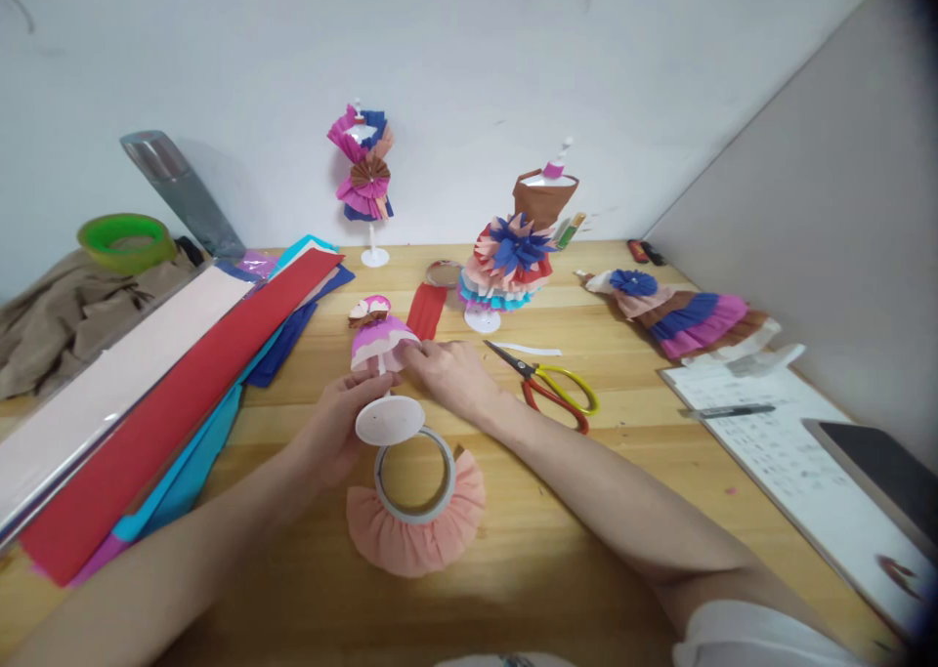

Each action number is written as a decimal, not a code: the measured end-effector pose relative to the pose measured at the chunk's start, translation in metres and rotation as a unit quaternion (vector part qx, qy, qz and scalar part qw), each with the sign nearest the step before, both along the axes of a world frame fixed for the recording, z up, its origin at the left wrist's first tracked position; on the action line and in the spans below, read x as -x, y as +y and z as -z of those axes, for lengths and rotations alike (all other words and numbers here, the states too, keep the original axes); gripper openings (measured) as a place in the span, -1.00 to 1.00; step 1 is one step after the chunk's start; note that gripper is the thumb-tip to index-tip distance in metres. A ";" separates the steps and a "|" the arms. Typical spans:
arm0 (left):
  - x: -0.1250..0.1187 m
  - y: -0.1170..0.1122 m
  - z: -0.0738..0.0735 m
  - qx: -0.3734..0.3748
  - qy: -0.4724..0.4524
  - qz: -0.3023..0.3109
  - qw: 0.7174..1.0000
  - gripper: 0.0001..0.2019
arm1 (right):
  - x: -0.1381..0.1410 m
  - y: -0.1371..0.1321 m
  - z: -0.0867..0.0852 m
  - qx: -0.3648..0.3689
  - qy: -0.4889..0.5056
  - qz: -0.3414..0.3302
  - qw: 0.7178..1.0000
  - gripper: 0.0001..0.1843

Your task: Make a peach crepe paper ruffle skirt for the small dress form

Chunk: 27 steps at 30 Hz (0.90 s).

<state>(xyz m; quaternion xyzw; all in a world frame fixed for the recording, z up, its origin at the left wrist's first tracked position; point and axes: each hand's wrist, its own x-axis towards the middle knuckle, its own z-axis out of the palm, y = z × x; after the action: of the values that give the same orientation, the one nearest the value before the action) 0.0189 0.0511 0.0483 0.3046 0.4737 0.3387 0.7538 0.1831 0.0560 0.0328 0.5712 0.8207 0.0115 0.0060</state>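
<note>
A small dress-form stand (390,421) is tilted so the underside of its round white base faces me. My left hand (348,413) is closed around its stem just above the base. It wears a pink-and-purple paper dress (381,340) with a brown and cream trim at the top. With closed fingers, my right hand (447,369) pinches the hem of that skirt at its right side. Beneath the base, a tape roll (414,517) lies flat on the table, and a pleated peach crepe-paper strip (417,550) fans out around its near side.
Scissors (549,384) lie right of my right hand. Two dressed forms (366,184) (517,257) stand at the back. A paper dress (689,315) lies at the right, near a whiteboard (777,472). Crepe-paper sheets (183,403) and a green tape roll (124,242) are at the left.
</note>
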 end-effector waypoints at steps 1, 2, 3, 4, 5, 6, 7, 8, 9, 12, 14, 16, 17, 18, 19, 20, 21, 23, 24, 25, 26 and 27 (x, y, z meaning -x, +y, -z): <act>0.000 0.000 0.000 -0.001 0.005 -0.003 1.000 -0.66 | 0.000 0.000 0.000 0.004 -0.002 -0.001 1.000 -0.62; -0.001 0.001 0.000 -0.002 0.007 -0.005 1.000 -0.65 | -0.001 0.000 0.000 0.006 -0.002 -0.003 1.000 -0.62; -0.001 0.001 0.001 -0.004 0.009 -0.007 1.000 -0.64 | -0.001 0.000 0.000 0.007 -0.001 -0.007 1.000 -0.62; -0.001 0.001 0.001 -0.007 0.009 -0.008 1.000 -0.64 | -0.001 0.000 0.001 0.006 0.001 -0.011 1.000 -0.62; -0.001 0.002 0.001 -0.008 0.010 -0.007 1.000 -0.64 | -0.001 0.000 0.001 0.003 0.006 -0.013 1.000 -0.63; -0.001 0.002 0.001 -0.009 0.011 -0.006 1.000 -0.64 | -0.001 0.000 0.001 -0.001 0.011 -0.013 1.000 -0.63; -0.001 0.002 0.002 -0.010 0.011 -0.005 1.000 -0.64 | -0.001 0.000 0.002 -0.004 0.015 -0.010 1.000 -0.64; 0.000 0.003 0.003 -0.011 0.011 -0.003 1.000 -0.65 | -0.001 0.000 0.002 -0.006 0.017 -0.005 1.000 -0.65; 0.000 0.003 0.004 -0.011 0.012 -0.002 1.000 -0.65 | -0.001 0.000 0.002 -0.006 0.018 0.000 1.000 -0.67; 0.001 0.004 0.007 -0.015 0.010 0.007 1.000 -0.65 | -0.001 -0.001 0.002 -0.001 0.017 0.005 1.000 -0.71; 0.001 0.004 0.009 -0.018 0.005 0.013 1.000 -0.65 | -0.001 -0.001 0.002 0.000 0.028 -0.007 1.000 -0.69; 0.002 0.005 0.012 -0.023 0.001 0.018 1.000 -0.65 | -0.001 -0.002 0.002 0.006 0.052 -0.032 0.998 -0.66; 0.002 0.006 0.013 -0.025 0.001 0.023 0.999 -0.65 | -0.001 -0.003 0.002 0.012 0.064 -0.048 0.997 -0.65; 0.002 0.006 0.015 -0.028 0.003 0.031 0.999 -0.65 | -0.002 -0.003 0.002 0.021 0.073 -0.063 0.995 -0.66; 0.003 0.007 0.016 -0.033 0.008 0.040 0.999 -0.64 | -0.003 -0.003 0.002 0.032 0.078 -0.076 0.994 -0.67; 0.003 0.007 0.018 -0.036 0.014 0.049 0.998 -0.63 | -0.005 -0.002 0.001 0.046 0.079 -0.088 0.992 -0.69; 0.004 0.007 0.019 -0.038 0.021 0.057 0.997 -0.61 | -0.007 -0.002 0.000 0.060 0.080 -0.097 0.990 -0.72; 0.005 0.007 0.021 -0.038 0.033 0.067 0.996 -0.59 | -0.012 0.000 -0.004 0.090 0.088 -0.114 0.985 -0.77; 0.005 0.007 0.021 -0.037 0.036 0.070 0.996 -0.59 | -0.015 0.000 -0.006 0.102 0.099 -0.123 0.982 -0.78; 0.005 0.007 0.021 -0.037 0.037 0.071 0.996 -0.59 | -0.018 0.001 -0.009 0.116 0.111 -0.133 0.978 -0.79; 0.005 0.007 0.021 -0.038 0.037 0.072 0.996 -0.59 | -0.021 0.001 -0.011 0.133 0.124 -0.142 0.973 -0.79; 0.004 0.007 0.021 -0.040 0.038 0.071 0.996 -0.59 | -0.024 0.001 -0.013 0.150 0.134 -0.147 0.968 -0.79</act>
<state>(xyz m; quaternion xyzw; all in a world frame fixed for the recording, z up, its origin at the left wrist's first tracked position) 0.0145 0.0578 0.0271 0.3798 0.4649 0.2916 0.7447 0.2072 0.0571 0.0461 0.4334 0.8812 -0.1878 -0.0202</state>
